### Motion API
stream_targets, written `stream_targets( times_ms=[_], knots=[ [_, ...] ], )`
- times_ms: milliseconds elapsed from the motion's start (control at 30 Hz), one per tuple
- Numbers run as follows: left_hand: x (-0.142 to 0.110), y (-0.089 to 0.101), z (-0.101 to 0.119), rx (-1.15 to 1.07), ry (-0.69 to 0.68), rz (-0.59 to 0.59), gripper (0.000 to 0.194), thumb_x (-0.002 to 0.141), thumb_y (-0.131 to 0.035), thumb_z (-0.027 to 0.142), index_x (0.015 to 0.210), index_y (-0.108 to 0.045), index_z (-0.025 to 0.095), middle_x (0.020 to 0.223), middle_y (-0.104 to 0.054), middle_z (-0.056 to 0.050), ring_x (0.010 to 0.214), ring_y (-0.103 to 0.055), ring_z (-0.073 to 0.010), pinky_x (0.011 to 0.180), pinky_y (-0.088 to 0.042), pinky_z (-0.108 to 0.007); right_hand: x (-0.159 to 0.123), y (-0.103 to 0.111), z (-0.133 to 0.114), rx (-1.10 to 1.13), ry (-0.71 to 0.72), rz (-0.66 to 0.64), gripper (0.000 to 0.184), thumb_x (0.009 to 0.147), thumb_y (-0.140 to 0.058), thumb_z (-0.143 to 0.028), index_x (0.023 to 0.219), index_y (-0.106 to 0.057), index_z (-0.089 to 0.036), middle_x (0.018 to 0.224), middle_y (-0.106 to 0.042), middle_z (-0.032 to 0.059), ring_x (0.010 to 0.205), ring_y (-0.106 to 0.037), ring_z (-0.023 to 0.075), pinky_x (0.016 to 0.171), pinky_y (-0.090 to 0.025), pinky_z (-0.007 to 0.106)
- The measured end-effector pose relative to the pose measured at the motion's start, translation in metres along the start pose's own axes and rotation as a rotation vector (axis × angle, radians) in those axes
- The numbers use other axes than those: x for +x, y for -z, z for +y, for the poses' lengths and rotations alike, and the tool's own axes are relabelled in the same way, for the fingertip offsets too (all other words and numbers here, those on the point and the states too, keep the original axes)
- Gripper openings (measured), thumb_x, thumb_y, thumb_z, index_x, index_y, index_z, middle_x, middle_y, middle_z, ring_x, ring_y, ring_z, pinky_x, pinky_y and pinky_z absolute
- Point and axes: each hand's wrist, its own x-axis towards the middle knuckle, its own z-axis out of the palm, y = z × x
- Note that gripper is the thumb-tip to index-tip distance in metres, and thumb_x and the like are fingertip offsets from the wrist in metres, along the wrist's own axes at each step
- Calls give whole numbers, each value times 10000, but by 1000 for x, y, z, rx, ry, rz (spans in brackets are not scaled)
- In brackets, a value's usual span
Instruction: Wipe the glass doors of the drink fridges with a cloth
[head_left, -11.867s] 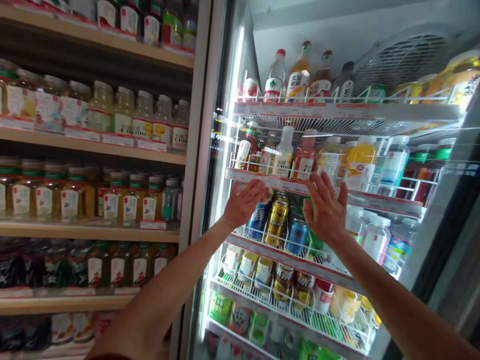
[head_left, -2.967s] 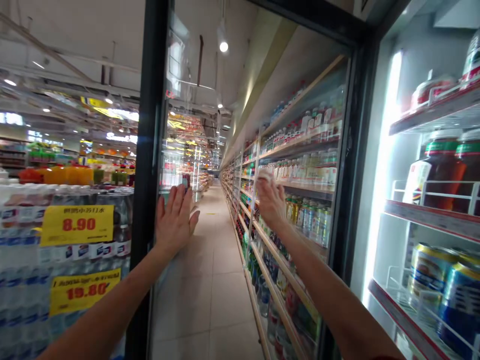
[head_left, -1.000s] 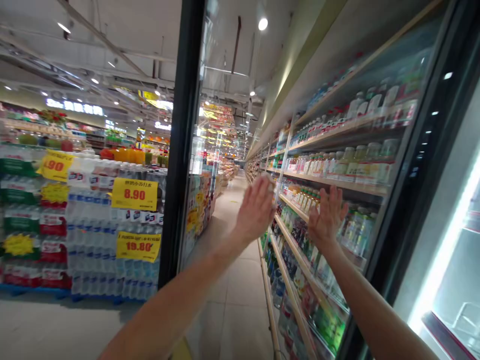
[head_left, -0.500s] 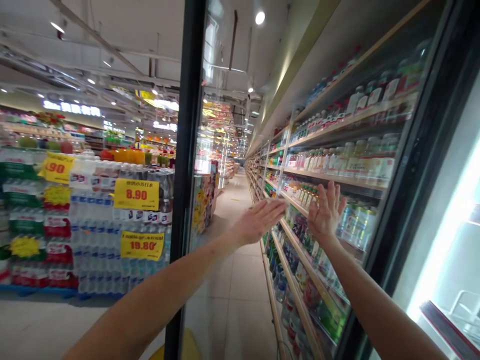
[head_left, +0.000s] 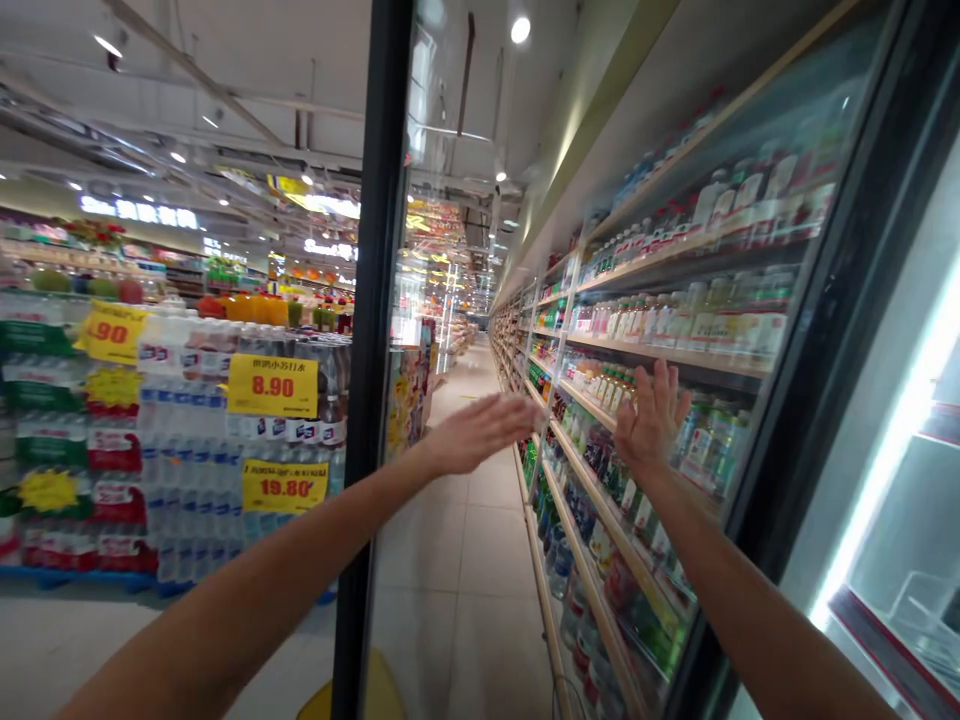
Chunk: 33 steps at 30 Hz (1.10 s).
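A tall glass door (head_left: 431,590) with a black frame (head_left: 375,330) stands before me. My left hand (head_left: 484,435) is stretched out flat with fingers together, in front of the glass and holding nothing. Its fingers are slightly blurred. On the right side of the pane my right hand (head_left: 651,420) is spread open, palm toward the glass. Whether either palm touches the pane I cannot tell. Beyond my right hand, rows of drink bottles (head_left: 709,315) on long wooden-edged shelves (head_left: 667,350) show in the glass.
To the left stand stacked packs of bottled water (head_left: 191,470) with yellow price signs (head_left: 272,385). A tiled aisle floor (head_left: 480,560) runs away along the shelves. At the right edge is a lit cooler interior (head_left: 892,500) with a bright light strip.
My left hand has moved left across the glass, away from my right hand. The right hand stays almost where it was, still spread.
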Motion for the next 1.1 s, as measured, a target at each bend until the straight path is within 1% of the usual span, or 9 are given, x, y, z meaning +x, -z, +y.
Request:
stream_targets(
  times_ms=[100,167,300,367,533,733,867,933,1100],
  knots=[
    [5,15,-30,150,441,223,485,881,-363,123,1362,-349,180,1495,-266,-71,1412,-83,-190,1152,-181,-412,0,0,0,9,0,7,516,874,-346,-323,1371,-371,-185,1450,-350,135,1375,-247,255,1087,-184,513],
    [7,17,-36,204,528,282,487,879,-378,132,1363,-344,171,1505,-235,-85,1414,-44,-205,1153,-170,-429,1,0,0,14,0,6,522,869,-354,-317,1375,-366,-186,1451,-346,137,1374,-246,261,1085,-181,516],
    [0,7,-13,118,-68,-73,515,879,-387,172,1374,-321,297,1486,-289,36,1404,-96,-113,1160,-176,-328,1,1,0,10,15,11,532,864,-355,-310,1381,-355,-183,1459,-333,130,1375,-241,259,1087,-180,505],
    [2,7,-14,115,-116,-134,511,883,-388,187,1373,-317,315,1481,-296,57,1399,-128,-100,1162,-166,-318,0,1,1,-9,22,-1,539,863,-353,-309,1389,-340,-192,1466,-323,125,1376,-240,257,1086,-184,504],
    [36,11,-40,226,573,335,484,892,-370,174,1374,-324,186,1508,-226,-78,1414,-73,-202,1142,-189,-438,0,4,2,-45,45,-56,588,864,-351,-302,1430,-241,-188,1494,-256,137,1397,-176,265,1089,-172,529],
    [82,-10,-5,141,-71,29,481,882,-373,162,1359,-354,215,1483,-302,-9,1400,-156,-167,1142,-217,-360,1,7,2,-77,81,-84,624,877,-367,-331,1448,-168,-175,1491,-249,162,1404,-139,272,1088,-171,534],
    [111,1,-35,191,455,303,480,872,-359,128,1352,-358,149,1493,-267,-89,1407,-118,-220,1135,-218,-424,-1,6,3,-75,78,-52,624,874,-379,-332,1444,-185,-169,1479,-283,158,1399,-165,264,1089,-181,518],
    [118,1,-38,201,519,348,462,877,-357,140,1339,-375,134,1490,-267,-107,1410,-88,-236,1134,-218,-438,-2,6,3,-63,60,-43,615,873,-377,-322,1441,-199,-171,1470,-306,150,1394,-186,259,1090,-177,515],
    [118,-10,-12,140,-120,6,487,888,-353,161,1373,-326,194,1494,-278,-30,1397,-165,-192,1145,-208,-378,-3,8,3,-27,44,-3,589,878,-365,-308,1433,-227,-168,1444,-356,152,1378,-240,252,1087,-180,513]
  ],
)
